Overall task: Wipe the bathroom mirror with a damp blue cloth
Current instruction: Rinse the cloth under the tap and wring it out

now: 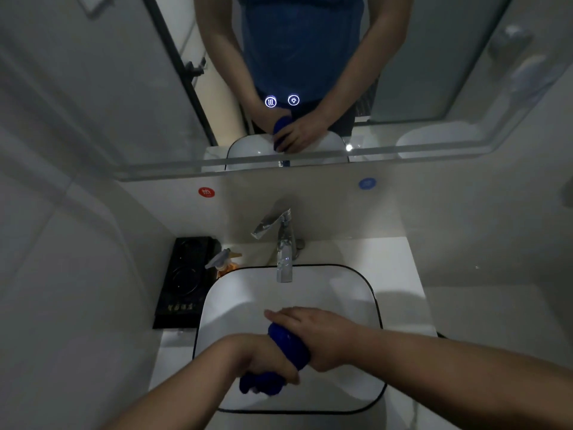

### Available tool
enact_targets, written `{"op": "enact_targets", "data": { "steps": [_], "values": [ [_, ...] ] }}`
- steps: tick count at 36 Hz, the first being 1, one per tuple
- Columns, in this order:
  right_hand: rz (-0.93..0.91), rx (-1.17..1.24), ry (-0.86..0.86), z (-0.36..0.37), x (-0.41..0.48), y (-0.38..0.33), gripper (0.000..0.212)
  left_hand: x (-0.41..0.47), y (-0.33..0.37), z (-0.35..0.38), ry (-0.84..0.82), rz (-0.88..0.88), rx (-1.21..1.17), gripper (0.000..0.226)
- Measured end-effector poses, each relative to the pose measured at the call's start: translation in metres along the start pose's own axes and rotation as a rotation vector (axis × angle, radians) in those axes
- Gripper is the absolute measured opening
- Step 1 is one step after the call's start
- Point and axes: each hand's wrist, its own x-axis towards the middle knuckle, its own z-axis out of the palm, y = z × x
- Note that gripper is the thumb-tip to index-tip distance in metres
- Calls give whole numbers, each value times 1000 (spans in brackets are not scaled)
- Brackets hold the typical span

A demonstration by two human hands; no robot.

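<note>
On the white table (pixel 390 259), a white square sink bowl (pixel 347 293) with a black rim. Behind the bowl, a shiny silver metal tap (pixel 284 243), spout out over it. Left of the tap, a small orange pump bottle (pixel 225 264) with a grey top, beside a flat black tray (pixel 186 283). On the wall above, a round red sticker (pixel 206 192) and a round blue sticker (pixel 367 183), well apart.

My cloth (pixel 288 346) is a deep, plain blue all over. The sink (pixel 376 305) is white with a thin black rim. At twelve o'clock from it the tap (pixel 285 243) is shiny silver. At ten o'clock are a black tray (pixel 183 280) with faint pale lettering and a soap bottle (pixel 224 265), amber with a grey pump. The wall (pixel 279 187) is pale grey, with a red round sticker (pixel 206 192) at eleven o'clock and a blue sticker (pixel 367 183) at one. In the mirror (pixel 124 88) my shirt (pixel 297 41) shows blue, under two glowing white icons (pixel 270 102).
</note>
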Motion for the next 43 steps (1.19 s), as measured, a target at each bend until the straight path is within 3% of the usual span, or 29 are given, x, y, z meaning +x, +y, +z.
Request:
{"op": "enact_targets", "data": {
  "steps": [2,5,6,9,12,16,19,22,25,26,29,30,32,35,37,39,41,43],
  "values": [
    [28,29,-27,0,3,0,118,-1,3,1,101,-18,210,48],
    [168,42,-76,8,9,-5,93,8,10,13,201,61,328,21],
    [225,30,-96,10,12,-8,83,15,12,17,219,69,340,23],
    [337,-48,-186,8,20,-13,65,37,14,27,318,-18,381,45],
    [369,-139,-307,-5,27,-12,54,52,6,31,536,-12,285,89],
    [411,-127,-415,-20,39,-9,22,61,-5,35,760,135,313,90],
    [499,-28,-518,-28,41,-6,18,65,-8,39,864,235,379,89],
    [552,103,-519,-32,38,0,23,65,-6,42,898,284,417,84],
    [552,203,-510,-26,34,1,30,68,-7,40,892,272,434,60],
    [552,187,-476,-22,32,0,43,69,-8,37,877,249,423,50],
    [583,128,-200,-8,21,-5,110,66,-6,29,722,174,157,28],
    [565,91,-72,-4,15,-8,118,65,-6,25,653,157,25,20],
    [463,-24,129,9,2,-11,117,58,-6,15,521,116,-296,18],
    [347,-114,197,34,-15,-13,118,40,-9,5,206,35,-650,42],
    [337,-134,196,42,-19,-12,119,33,-8,3,-54,6,-726,43],
    [299,-143,269,40,-19,-8,107,29,-5,4,-248,0,-768,29],
    [194,-107,346,32,-17,-3,84,26,-4,7,-345,17,-761,19],
    [118,-58,305,24,-16,0,71,22,-4,8,-352,30,-659,26]
  ]
}}
